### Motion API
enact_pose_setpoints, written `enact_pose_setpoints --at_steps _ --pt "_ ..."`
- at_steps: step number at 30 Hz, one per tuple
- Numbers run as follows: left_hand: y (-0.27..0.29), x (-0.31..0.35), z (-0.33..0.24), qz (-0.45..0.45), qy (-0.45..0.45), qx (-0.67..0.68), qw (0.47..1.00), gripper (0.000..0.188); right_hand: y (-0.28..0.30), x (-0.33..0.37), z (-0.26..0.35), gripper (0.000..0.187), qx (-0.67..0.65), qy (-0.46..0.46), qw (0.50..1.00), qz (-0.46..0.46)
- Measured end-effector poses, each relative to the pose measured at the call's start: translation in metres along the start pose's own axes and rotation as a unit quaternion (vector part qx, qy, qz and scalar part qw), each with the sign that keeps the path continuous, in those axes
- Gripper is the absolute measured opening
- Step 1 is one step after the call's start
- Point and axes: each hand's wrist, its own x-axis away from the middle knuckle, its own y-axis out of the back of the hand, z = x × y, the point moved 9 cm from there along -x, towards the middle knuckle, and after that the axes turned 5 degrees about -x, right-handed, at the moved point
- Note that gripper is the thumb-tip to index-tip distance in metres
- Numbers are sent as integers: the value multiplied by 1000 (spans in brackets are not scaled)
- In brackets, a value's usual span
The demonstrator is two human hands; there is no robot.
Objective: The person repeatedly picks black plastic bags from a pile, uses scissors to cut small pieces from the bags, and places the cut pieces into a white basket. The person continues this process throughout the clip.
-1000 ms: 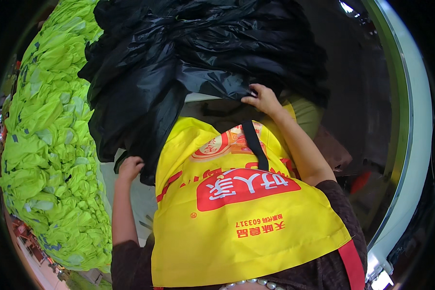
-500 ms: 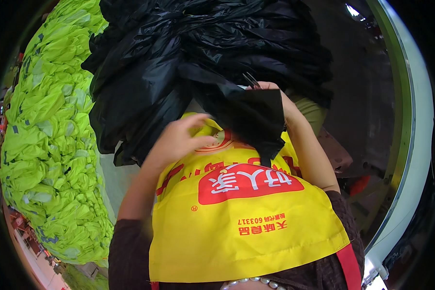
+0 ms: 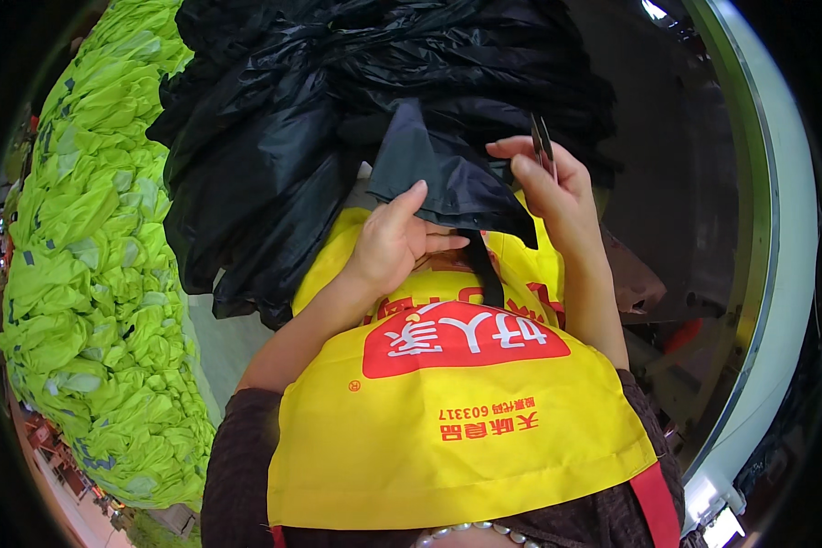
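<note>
A heap of shiny black fabric (image 3: 265,146) fills the space before me, with one loose flap (image 3: 438,183) lying toward my lap. My left hand (image 3: 393,242) is at the near edge of that flap, thumb raised and fingers stretched out; some fingertips pass under the cloth. A narrow black strip (image 3: 491,274) hangs from the flap over my yellow apron (image 3: 447,457). To the right of the flap, my right hand (image 3: 562,187) is closed on small metal thread snips (image 3: 542,144), whose two slim blades point up and away.
On the left rises a long pile of bright lime-green fabric pieces (image 3: 91,274) with grey patches. A pale curved edge (image 3: 781,201) runs down the right side. Under the black heap, a light surface (image 3: 215,356) shows at the left.
My left hand has moved right and under the flap's edge. My right hand has drawn away from behind the cloth, bringing the snips into fuller view. The flap has been turned and spread.
</note>
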Motion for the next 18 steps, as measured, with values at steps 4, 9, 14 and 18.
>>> enact_pose_setpoints --at_steps 4,9,14,18 --pt "1 5 -8 -12 -26 -11 1000 43 0 22 -3 39 132 75 987 49" --pt "12 19 -26 -30 -99 -156 982 44 28 18 -50 27 218 53 974 -25" --pt "59 49 -23 -173 -27 -214 961 52 48 10 -49 17 -29 19 996 -77" --pt "69 67 -18 -176 115 -373 904 49 35 5 -44 15 -64 7 997 -41"
